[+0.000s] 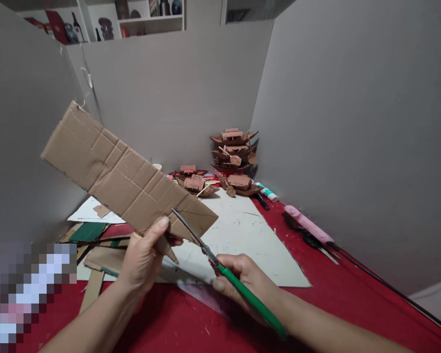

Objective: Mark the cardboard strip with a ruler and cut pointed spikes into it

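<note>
A long creased strip of brown corrugated cardboard point(121, 166) slants across the view, held up above the table. My left hand point(143, 255) pinches its lower edge, thumb on the near face and fingers behind. Below those fingers a small pointed piece of cardboard point(167, 250) sticks out. My right hand point(242, 282) is wrapped round the green handles of a pair of scissors point(248, 296). Their dark blade point(187, 225) lies across the face of the strip near its right end, beside a drawn line. Whether the other blade is behind the cardboard cannot be seen.
A white sheet point(257, 245) covers part of the red tabletop point(191, 318). Cardboard scraps point(106, 260) lie at the left. Several small model boats point(235, 164) are stacked at the back. A pink glue gun point(308, 223) with a black cord lies by the right wall.
</note>
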### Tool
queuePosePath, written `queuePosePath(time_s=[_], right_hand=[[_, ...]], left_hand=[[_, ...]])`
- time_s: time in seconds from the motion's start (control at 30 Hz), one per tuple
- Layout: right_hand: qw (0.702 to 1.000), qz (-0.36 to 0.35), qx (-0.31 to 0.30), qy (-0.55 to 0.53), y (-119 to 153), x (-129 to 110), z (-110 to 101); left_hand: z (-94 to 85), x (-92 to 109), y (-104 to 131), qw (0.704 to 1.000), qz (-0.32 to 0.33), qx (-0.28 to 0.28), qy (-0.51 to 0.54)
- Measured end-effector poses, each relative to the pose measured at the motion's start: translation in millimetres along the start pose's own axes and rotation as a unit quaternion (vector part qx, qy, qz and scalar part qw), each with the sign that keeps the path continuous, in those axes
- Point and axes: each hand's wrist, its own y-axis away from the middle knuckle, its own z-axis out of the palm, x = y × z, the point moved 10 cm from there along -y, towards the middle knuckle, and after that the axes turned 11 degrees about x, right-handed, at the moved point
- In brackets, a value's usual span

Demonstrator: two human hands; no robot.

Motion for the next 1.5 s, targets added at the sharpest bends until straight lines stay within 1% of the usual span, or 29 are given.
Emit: queuePosePath(time_s=[0.07, 0.13, 0.2, 0.3, 0.4, 0.47, 0.57, 0.63, 0.73, 0.83, 0.97, 1.13, 1.27, 1.33, 1.4, 1.5], right_hand=[[1.000, 0.005, 0.009, -0.001, -1.9, 1.9, -1.3], [1.000, 0.014, 0.011, 0.005, -3.9, 3.6, -2.2], [1.000, 0.011, 0.007, 0.022, -5.4, 1.1, -2.8], [0.997, -0.026, -0.008, 0.066, -5.8, -11.0, -3.6], [0.991, -0.051, -0.026, 0.122, -4.5, -19.9, -5.6], [0.985, -0.060, -0.044, 0.153, -3.1, -22.9, -7.2], [0.980, -0.053, -0.071, 0.176, -1.2, -23.7, -11.0], [0.980, -0.042, -0.080, 0.178, -0.5, -23.8, -15.3], [0.981, -0.040, -0.080, 0.170, -1.1, -24.6, -22.0], [0.983, -0.058, -0.072, 0.161, -3.2, -25.4, -26.2], [0.983, -0.079, -0.054, 0.157, -6.1, -27.6, -29.7], [0.987, -0.067, -0.055, 0.135, -6.4, -28.1, -28.5], [0.987, -0.061, -0.039, 0.143, -6.3, -27.3, -29.7], [0.988, -0.062, -0.030, 0.139, -6.3, -29.2, -30.3], [0.989, -0.065, -0.016, 0.130, -6.8, -32.4, -31.7], [0.990, -0.063, 0.009, 0.125, -8.2, -34.6, -34.8]], left_hand=[[5.3, -9.8, 2.7, 0.999, -0.028, -0.025, -0.013], [8.1, -15.6, 4.6, 0.998, -0.041, -0.040, -0.028], [9.4, -16.8, 5.4, 0.997, -0.043, -0.048, -0.032], [10.4, -13.2, 5.2, 0.997, -0.036, -0.056, -0.040], [6.3, 1.2, 0.4, 0.998, -0.004, -0.041, -0.042], [0.0, 17.1, -5.3, 0.999, 0.029, -0.020, -0.025], [-11.7, 40.0, -14.4, 0.998, 0.065, 0.007, 0.001], [-17.4, 50.4, -19.0, 0.997, 0.074, 0.013, 0.003], [-20.7, 57.0, -22.8, 0.997, 0.071, 0.010, -0.009], [-19.1, 59.2, -22.4, 0.997, 0.070, 0.003, -0.019], [-12.3, 59.0, -18.3, 0.996, 0.074, -0.021, -0.053], [-7.3, 58.0, -16.3, 0.991, 0.091, -0.049, -0.086], [-7.5, 50.7, -16.4, 0.994, 0.069, -0.051, -0.063], [-4.4, 46.5, -12.4, 0.996, 0.050, -0.063, -0.040], [0.2, 45.1, -5.3, 0.995, 0.044, -0.081, -0.028], [6.0, 47.8, 6.1, 0.991, 0.076, -0.098, -0.047]])
